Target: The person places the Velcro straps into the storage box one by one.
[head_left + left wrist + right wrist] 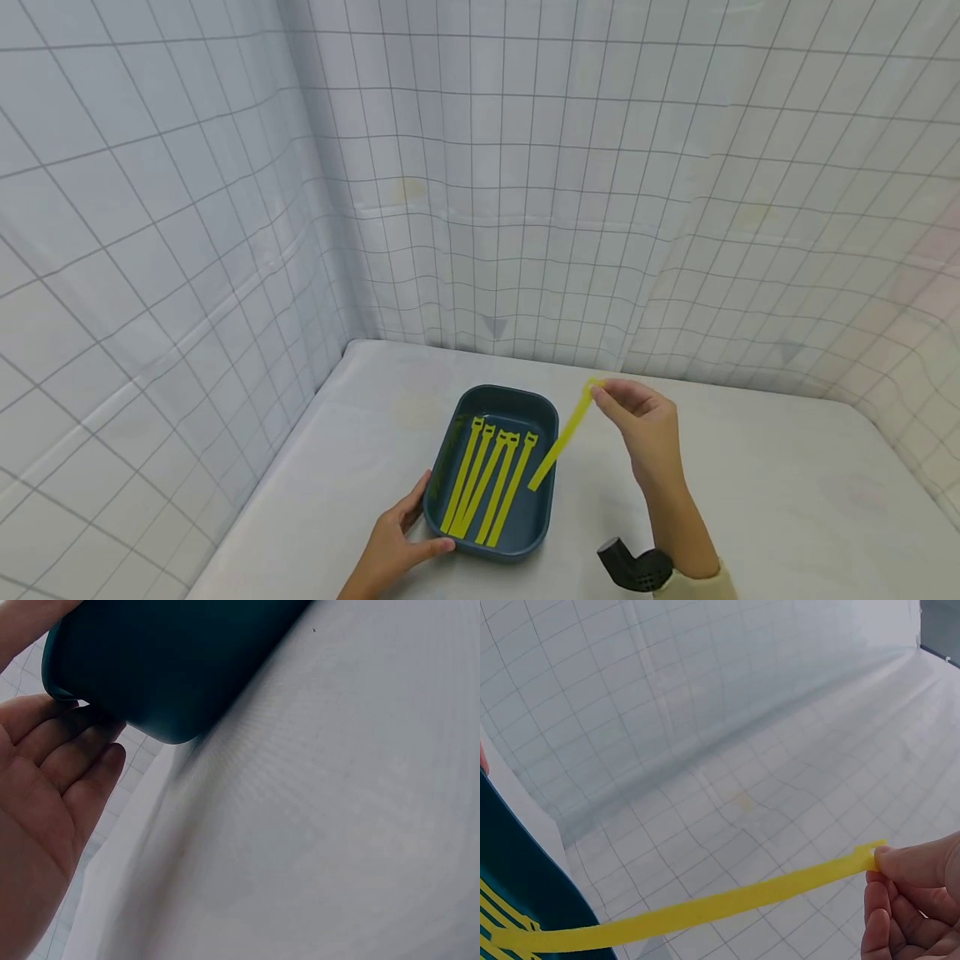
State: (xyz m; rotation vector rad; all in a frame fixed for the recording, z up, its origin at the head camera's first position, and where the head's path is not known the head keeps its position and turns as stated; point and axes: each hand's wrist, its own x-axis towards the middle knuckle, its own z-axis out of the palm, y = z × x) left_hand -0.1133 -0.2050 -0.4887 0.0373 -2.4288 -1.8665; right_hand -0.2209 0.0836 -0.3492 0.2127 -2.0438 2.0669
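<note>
My left hand point(393, 533) holds the near left corner of a dark teal tray point(528, 525), thumb at the near rim and fingers along the left side. Several yellow cable straps point(512, 490) with slotted heads lie lengthwise in it, heads toward the far end. Between thumb and index finger, my right hand point(651, 425) pinches another yellow cable strap point(727, 907) by its slotted head. That strap slants down to the left, its free end over the tray's right side. In the left wrist view, fingers point(94, 772) reach the underside of the tray's edge.
A white cover lies over the table point(765, 467). Gridded white sheets point(525, 208) hang behind it and on both sides. A black device point(633, 568) sits on the right wrist by a pale sleeve point(701, 583).
</note>
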